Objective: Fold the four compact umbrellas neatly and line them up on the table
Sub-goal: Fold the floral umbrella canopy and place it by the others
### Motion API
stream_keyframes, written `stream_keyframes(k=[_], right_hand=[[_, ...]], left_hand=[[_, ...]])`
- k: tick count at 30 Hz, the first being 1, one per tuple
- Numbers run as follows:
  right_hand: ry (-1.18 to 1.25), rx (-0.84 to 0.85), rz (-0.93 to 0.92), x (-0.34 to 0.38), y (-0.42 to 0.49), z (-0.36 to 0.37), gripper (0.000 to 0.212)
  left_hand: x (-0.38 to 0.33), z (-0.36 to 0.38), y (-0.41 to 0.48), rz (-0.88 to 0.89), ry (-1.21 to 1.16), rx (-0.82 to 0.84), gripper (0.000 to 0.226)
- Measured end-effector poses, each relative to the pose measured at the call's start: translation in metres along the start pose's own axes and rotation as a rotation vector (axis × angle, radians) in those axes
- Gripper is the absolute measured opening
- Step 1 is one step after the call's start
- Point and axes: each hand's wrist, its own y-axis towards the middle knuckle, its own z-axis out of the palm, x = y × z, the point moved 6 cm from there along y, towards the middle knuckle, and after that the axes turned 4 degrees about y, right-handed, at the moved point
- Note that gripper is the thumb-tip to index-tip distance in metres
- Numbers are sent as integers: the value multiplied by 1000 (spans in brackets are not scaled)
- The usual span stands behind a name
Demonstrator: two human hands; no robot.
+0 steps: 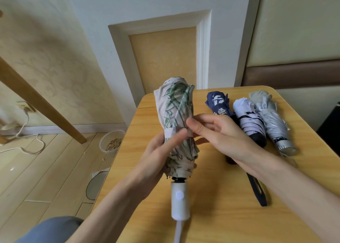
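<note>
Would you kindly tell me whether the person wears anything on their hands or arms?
Nothing shows: the left hand and right hand are gloveless, with no ring, watch or bracelet; the left forearm and right forearm are bare, no sleeve in view.

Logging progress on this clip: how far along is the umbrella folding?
Done: the navy umbrella, white umbrella and silver umbrella lie folded side by side on the table. In hand: the left hand grips the leaf-print umbrella, rolled up, while the right hand pinches its strap. Left: fasten that strap and lay it beside the others.
</note>
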Motion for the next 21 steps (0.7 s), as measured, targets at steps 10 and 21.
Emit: stream_keyframes(k=[10,21], right_hand=[[103,50,36,-9,-3,26,46],[-156,208,-59,-3,-5,39,53]], left_hand=[[-1,6,4,65,-147,36,43],[4,-4,11,44,-193,-113,57]])
